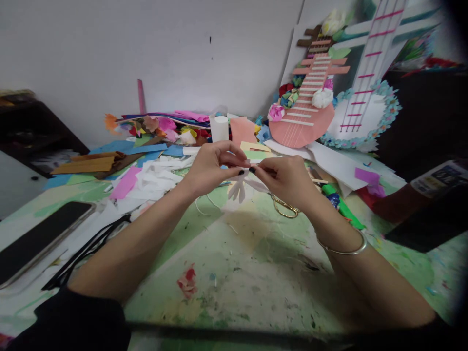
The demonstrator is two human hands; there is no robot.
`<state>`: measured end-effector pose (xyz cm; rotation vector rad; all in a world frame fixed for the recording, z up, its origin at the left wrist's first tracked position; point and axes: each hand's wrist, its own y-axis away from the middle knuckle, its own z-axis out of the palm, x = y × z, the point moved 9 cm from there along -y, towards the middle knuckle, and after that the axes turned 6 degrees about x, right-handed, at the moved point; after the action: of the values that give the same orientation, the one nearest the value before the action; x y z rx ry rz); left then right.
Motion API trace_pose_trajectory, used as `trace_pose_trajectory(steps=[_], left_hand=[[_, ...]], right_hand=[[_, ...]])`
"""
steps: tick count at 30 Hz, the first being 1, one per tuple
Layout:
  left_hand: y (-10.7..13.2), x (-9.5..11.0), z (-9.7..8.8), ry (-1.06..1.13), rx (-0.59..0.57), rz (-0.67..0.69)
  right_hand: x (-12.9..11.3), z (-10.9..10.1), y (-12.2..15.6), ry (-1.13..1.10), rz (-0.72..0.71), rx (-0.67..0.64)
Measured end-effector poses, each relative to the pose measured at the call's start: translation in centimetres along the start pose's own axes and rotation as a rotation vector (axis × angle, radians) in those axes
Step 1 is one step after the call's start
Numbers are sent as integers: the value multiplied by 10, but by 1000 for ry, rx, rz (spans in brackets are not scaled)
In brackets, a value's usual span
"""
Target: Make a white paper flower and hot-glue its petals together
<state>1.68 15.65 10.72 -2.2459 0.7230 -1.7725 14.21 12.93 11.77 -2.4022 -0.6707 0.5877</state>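
The thin white paper piece (237, 191) looks soft and a bit like a flower, with long petals that hang down and spread out. It is in the middle of the scene, up above the green, paint-spotted table (219, 307), and its top is hidden by fingers. The bare left hand (215, 165) has its grip pinched almost closed, with the thumb and fingertips on the top of the paper. The bare right hand (287, 179) pinches there too, its thumb close to the other thumb, so both grips hold the paper. The scissors with gold metal handles (286, 208) lie just beside the right hand, under it. A messy pile of white paper strips (155, 176) is to the left, and a crumpled pink and red paper scrap (187, 282) lies on the near part of the table
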Motion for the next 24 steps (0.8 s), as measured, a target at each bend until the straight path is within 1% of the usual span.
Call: trace_pose_trajectory(steps=[4,8,13,19,24], left_hand=[[1,2,0,-16,13,7],[1,-1,0,13,12,-5],[1,-1,2,66,-18,-15],[0,-2,4,102,-61,-48],[-1,-3,2,143,-70,-53]], right_hand=[[3,2,0,1,48,-4],[3,1,0,-45,50,9],[4,3,0,-68,61,-15],[4,1,-1,-70,82,-9],[6,-3,-1,-60,109,42]])
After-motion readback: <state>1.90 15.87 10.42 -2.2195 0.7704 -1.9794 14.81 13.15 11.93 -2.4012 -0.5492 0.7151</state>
